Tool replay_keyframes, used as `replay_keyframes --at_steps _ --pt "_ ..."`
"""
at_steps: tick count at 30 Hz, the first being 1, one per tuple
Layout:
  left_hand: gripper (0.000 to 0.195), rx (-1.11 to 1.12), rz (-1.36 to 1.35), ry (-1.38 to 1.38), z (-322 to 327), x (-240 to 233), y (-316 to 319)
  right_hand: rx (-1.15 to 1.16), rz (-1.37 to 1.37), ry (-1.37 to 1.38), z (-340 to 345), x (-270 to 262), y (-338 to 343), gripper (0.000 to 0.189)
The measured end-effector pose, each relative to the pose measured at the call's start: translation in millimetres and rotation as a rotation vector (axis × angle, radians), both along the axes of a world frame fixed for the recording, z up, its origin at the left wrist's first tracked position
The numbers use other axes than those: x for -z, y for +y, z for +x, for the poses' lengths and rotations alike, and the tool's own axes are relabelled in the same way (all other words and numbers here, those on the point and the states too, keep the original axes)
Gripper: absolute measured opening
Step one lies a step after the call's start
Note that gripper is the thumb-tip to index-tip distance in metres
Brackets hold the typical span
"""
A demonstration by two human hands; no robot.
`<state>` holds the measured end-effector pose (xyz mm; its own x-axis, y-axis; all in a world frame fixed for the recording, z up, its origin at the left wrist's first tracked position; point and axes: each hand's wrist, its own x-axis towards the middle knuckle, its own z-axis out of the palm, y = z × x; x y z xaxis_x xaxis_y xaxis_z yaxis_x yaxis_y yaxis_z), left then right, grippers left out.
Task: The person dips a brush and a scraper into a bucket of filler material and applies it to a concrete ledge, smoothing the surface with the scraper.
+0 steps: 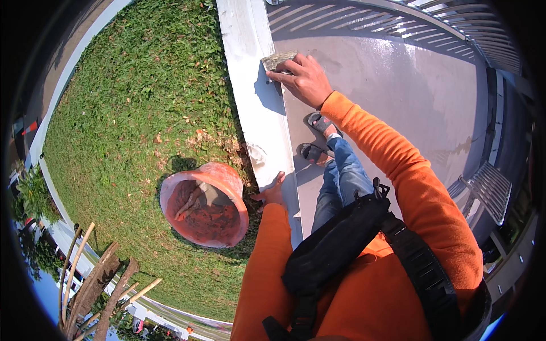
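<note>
My right hand (305, 79) grips a flat hand trowel (279, 61) with a grey, crusted blade, held at the right edge of a white-painted wall top (265, 123). Its shadow falls across the white surface. Farther down the same wall, my left hand (273, 194) rests on the top with its fingers spread and thumb out, holding nothing. A whitish lump (257, 154) sticks to the wall between my hands. Just left of my left hand, an orange plastic bucket (236, 181) tilts on the grass, with reddish stains and a pale, unclear object inside.
Green lawn (140, 98) borders the wall on the left. To the right is a smooth grey floor (392, 93), where my sandalled feet (318, 136) stand. A metal-slatted rack (490, 192) stands at far right, a metal railing (477, 25) at upper right, and wooden poles (94, 290) lower left.
</note>
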<state>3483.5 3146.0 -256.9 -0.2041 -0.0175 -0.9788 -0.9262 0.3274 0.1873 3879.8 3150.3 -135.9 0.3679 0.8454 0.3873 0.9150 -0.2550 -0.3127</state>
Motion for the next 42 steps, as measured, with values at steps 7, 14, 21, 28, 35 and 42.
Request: replay_keyframes --at_steps 7,14,21,28,35,42 --pt "0.123 0.668 -0.004 0.097 -28 20 -8 0.189 0.276 0.358 -21 -20 -15 0.041" --pt "0.147 2.398 -0.039 0.358 -134 115 -13 0.534 0.361 0.608 -6 1 11 0.027" --pt "0.156 1.219 -0.075 0.057 -62 54 -16 0.51 0.296 0.586 -17 11 2 0.023" --pt "0.163 -0.859 -0.073 -0.572 -79 54 -10 0.465 0.276 0.543 -31 2 4 0.026" --pt "0.161 -0.701 0.049 -0.352 -33 12 -8 0.511 0.315 0.612 -40 9 -7 0.022" --pt "0.127 0.686 -0.022 0.03 -14 1 1 0.51 0.327 0.644 -56 5 -10 0.025"
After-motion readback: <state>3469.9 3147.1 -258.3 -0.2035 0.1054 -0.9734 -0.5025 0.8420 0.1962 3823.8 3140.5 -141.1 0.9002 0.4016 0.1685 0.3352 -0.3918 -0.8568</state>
